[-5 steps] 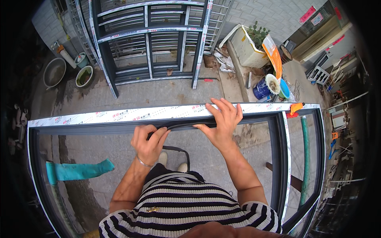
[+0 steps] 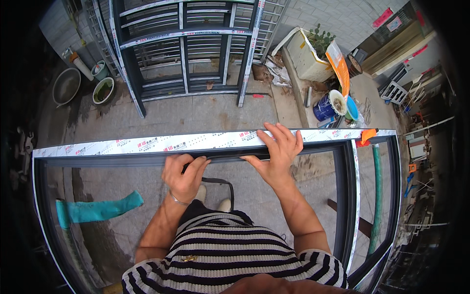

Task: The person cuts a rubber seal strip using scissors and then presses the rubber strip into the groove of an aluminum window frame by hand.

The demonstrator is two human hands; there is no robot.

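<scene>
A large dark window frame [image 2: 112, 146] with printed white protective film lies across in front of me. Along the inner side of its far rail runs a black rubber sealing strip [image 2: 223, 183], whose loose tail hangs in a loop near my feet. My left hand [image 2: 182, 176] is closed, pinching the strip against the rail between thumb and fingertips. To its right, my right hand [image 2: 279, 159] grips the rail, fingers spread over the filmed face and thumb pressed at the inner edge. The strip between the hands is partly lost in the dark groove.
An orange-handled tool [image 2: 367, 135] lies on the frame's right corner. Teal-wrapped supports [image 2: 103, 208] show beneath the frame. Beyond stand another dark frame [image 2: 186, 34], basins [image 2: 67, 87], a white planter box [image 2: 308, 58] with a cactus and a blue bucket [image 2: 323, 108].
The strip bowed out between my hands before; now it lies flatter along the rail. My right hand and the frame sit very slightly farther right in the picture.
</scene>
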